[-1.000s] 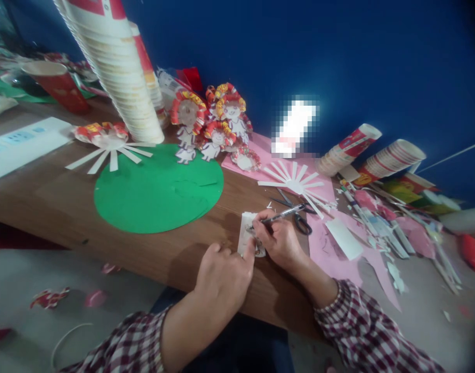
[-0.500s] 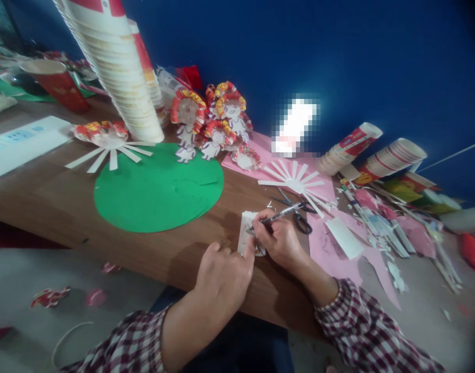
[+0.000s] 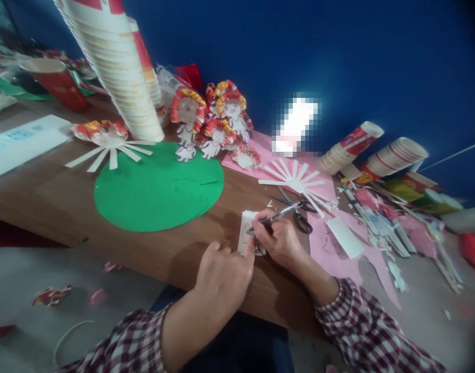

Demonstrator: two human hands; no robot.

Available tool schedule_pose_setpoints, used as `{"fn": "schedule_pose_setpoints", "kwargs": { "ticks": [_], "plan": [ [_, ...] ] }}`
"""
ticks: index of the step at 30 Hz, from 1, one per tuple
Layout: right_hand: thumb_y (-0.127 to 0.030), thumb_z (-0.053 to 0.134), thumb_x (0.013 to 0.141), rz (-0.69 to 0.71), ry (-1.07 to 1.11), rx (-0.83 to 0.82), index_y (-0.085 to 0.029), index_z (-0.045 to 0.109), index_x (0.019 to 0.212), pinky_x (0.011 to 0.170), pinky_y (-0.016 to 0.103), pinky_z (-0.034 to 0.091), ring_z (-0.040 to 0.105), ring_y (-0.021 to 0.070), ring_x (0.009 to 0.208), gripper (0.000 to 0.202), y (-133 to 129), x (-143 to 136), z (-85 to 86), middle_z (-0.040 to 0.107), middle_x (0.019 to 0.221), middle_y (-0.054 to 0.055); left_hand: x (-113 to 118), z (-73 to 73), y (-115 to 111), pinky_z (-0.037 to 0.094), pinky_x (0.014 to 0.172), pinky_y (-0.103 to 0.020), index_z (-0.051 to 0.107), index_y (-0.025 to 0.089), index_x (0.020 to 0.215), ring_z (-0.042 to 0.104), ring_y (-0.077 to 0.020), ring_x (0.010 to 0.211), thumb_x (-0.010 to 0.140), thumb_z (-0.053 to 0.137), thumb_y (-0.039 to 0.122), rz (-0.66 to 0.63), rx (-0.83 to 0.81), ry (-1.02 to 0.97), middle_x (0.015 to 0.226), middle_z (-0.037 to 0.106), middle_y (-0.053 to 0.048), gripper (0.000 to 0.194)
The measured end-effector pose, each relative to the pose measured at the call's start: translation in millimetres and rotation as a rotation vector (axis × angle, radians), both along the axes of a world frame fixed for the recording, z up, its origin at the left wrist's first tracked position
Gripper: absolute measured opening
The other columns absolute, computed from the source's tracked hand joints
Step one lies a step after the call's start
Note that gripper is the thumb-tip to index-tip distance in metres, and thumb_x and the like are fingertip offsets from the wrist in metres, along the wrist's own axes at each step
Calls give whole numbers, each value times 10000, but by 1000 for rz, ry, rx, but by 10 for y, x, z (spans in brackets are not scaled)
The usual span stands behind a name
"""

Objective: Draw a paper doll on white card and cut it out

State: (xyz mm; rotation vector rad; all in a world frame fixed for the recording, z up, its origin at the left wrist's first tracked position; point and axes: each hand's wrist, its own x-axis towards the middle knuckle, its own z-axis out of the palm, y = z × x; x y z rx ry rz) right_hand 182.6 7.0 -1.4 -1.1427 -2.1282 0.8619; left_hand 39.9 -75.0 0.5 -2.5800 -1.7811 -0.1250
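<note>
Right fingers [image 3: 259, 226] are gripping a pen [image 3: 286, 210], unclenched left fingers [image 3: 249, 249] pressing marked paper [image 3: 244, 227]; finished-looking figures [image 3: 217, 135] are standing beyond; remaining work isn't showing.

In front of me, a brown wood-grain table [image 3: 136, 248] carries a green oval paper sheet [image 3: 155, 199]. To its right lie a small white rectangular paper [image 3: 243, 235] and black-handled scissors [image 3: 297, 219]; behind it stands a tall stack of red-and-white paper cups [image 3: 120, 77].
</note>
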Motion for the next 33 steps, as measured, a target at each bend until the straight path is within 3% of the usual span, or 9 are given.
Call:
{"fn": "schedule_pose_setpoints", "kwargs": {
  "ticks": [33],
  "plan": [
    [-268,489,896,53,-17,-67,-187,556,796,617,228,427,575,132,642,145,-9,7,12,599,701,4,-4,-12,-19,366,603,-340,570,136,1243,620,-206,584,825,534,141,9,26,-26,574,640,-47,419]
  ]
}}
